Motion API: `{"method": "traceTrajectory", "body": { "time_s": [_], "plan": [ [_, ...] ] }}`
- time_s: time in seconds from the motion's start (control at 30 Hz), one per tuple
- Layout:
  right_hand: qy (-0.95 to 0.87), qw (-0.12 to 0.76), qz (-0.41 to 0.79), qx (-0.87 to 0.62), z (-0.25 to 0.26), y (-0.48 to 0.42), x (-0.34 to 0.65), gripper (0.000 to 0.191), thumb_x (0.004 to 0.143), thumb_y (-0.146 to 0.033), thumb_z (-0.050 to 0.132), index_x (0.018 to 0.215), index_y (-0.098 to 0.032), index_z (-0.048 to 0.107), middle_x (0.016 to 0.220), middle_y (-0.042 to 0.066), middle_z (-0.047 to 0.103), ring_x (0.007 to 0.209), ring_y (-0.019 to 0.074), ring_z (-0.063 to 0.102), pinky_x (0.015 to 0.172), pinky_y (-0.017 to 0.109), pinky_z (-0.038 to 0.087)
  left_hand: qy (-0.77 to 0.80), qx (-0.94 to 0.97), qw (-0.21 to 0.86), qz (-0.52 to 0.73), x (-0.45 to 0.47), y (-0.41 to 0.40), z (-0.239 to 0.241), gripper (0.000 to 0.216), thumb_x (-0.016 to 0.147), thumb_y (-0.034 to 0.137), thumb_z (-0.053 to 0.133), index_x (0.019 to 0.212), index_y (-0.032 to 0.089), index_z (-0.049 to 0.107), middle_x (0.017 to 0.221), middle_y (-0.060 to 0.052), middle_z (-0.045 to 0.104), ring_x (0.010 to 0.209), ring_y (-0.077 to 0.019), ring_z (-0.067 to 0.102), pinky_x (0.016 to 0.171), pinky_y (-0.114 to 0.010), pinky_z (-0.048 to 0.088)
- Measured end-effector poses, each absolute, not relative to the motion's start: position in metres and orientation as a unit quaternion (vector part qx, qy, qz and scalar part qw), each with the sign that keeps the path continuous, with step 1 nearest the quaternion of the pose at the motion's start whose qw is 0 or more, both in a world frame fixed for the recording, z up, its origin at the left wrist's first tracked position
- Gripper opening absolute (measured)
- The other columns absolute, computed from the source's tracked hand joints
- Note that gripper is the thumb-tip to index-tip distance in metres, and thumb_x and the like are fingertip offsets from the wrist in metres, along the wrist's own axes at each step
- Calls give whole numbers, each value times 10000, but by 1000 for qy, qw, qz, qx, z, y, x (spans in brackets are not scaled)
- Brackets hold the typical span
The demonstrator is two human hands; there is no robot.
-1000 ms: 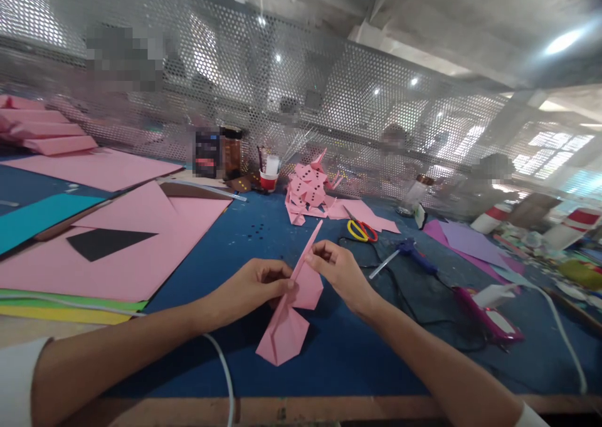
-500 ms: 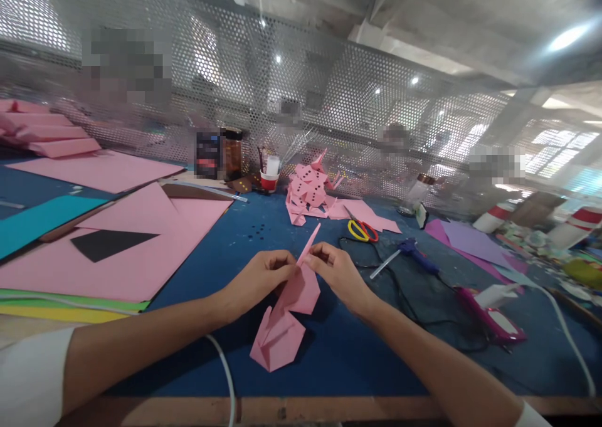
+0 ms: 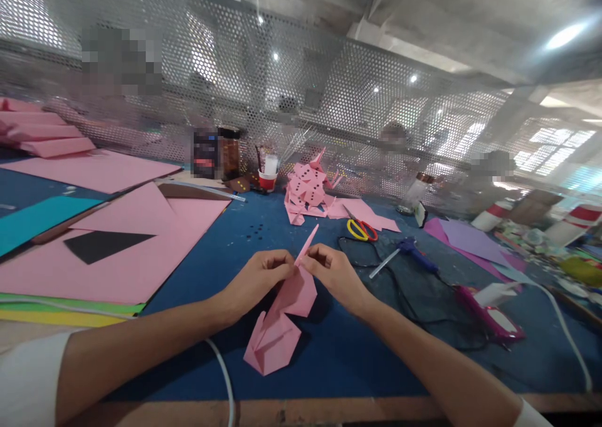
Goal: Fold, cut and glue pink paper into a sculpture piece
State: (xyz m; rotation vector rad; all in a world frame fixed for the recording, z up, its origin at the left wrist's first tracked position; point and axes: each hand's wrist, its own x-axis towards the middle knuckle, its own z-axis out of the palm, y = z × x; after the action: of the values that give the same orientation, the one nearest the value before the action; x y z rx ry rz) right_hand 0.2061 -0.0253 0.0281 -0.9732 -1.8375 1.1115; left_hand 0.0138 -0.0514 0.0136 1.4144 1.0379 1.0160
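A folded pink paper piece (image 3: 281, 326) with a narrow pointed tip and wider faceted lower parts is between my hands, above the blue table near its front edge. My left hand (image 3: 267, 278) is closed, pinching the piece from the left below its tip. From the right, my right hand (image 3: 333, 275) is closed on the same narrow part, thumb and forefinger pressed to the paper. The fingers hide part of the fold. Beyond them stands a pile of pink folded paper shapes (image 3: 308, 185) with black dots.
Yellow-and-red scissors (image 3: 362, 229), a blue glue gun (image 3: 418, 254) and its black cable lie to the right, with a magenta device (image 3: 493, 314) beyond. Pink sheets (image 3: 141, 276) with a black paper piece (image 3: 108, 245) cover the left. A perforated metal screen (image 3: 263, 94) stands behind.
Both hands keep their pinch on the folded pink paper piece. Its lower end has shifted slightly to the left and down. The whole view has moved a little.
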Motion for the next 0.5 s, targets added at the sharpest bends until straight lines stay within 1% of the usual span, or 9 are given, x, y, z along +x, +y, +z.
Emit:
{"method": "traceTrajectory", "body": {
  "time_s": [0.17,0.37,0.5],
  "plan": [
    [-733,379,414,-385,28,-26,205,276,867,-439,701,844,-165,681,777,-7,631,713,139,541,676,269,423,431,592,531,426,14,-54,14,219,811,352,620,692,173,582,630,57,461,614,-113,380,582,-244,281],
    [-732,391,399,-389,26,-27,204,226,868,-394,701,832,-172,676,767,-9,646,699,138,557,657,264,425,426,590,541,422,13,-54,15,215,809,359,629,709,172,596,648,51,493,630,-121,412,601,-246,303],
    [-737,390,393,-388,25,-27,203,211,877,-377,696,841,-169,679,766,-10,646,692,133,555,655,260,430,427,586,542,425,12,-54,13,226,814,360,631,696,175,578,639,56,478,624,-117,398,596,-246,292]
  ]
}}
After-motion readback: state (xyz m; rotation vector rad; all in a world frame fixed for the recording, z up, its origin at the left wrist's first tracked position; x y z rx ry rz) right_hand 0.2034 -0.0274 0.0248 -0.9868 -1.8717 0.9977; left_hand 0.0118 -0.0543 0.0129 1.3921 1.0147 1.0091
